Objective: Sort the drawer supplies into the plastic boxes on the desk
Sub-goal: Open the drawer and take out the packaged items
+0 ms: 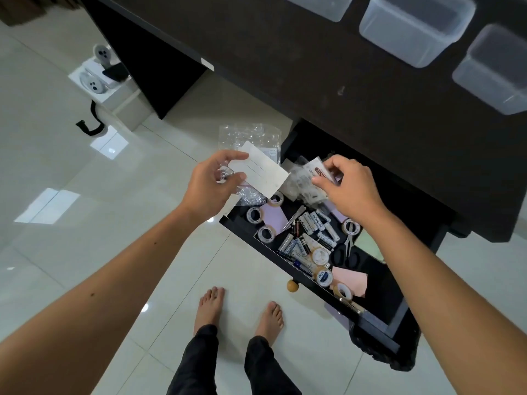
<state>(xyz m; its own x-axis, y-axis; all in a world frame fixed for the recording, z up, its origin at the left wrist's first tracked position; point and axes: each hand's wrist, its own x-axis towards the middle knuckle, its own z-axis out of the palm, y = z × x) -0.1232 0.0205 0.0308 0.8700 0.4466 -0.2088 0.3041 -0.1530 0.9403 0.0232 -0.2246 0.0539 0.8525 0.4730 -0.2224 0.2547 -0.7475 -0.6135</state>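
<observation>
The black drawer (396,323) stands pulled out below the dark desk (328,67). Inside lie several batteries (310,232), tape rolls (266,233), pink paper notes (352,280), scissors (349,246) and clear packets (302,183). My left hand (212,185) holds a white card (263,172) together with clear plastic bags (248,136), left of the drawer. My right hand (346,186) pinches a small packet with a red label (319,171) over the drawer's back part. Three clear plastic boxes (413,29) stand on the desk at the upper right.
A round wooden knob (293,285) sticks out of the drawer front. My bare feet (239,309) stand on glossy white floor tiles. At the far left a white box with round white devices (97,78) and a black strap (89,124) sit on the floor beside the desk leg.
</observation>
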